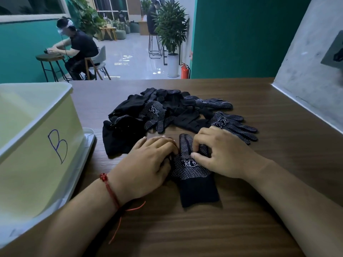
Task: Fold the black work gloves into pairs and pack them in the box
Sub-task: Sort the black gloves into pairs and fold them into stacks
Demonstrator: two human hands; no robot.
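A black dotted work glove (193, 175) lies palm up on the wooden table (185, 229), its plain cuff toward me. My left hand (148, 162) rests on the glove's left edge with its fingers laid over it. My right hand (220, 153) pinches the glove's fingers, thumb against the dotted palm. Behind them a pile of several black gloves (167, 110) spreads across the middle of the table; one glove (233, 125) lies flat at its right. The pale yellow box (37, 145), marked B in blue, stands at the left.
The box sits on a white lid or tray (81, 164) at the table's left edge. A grey wall (311, 71) borders the table on the right. Beyond the far edge a person sits at a small round table, with potted plants farther back.
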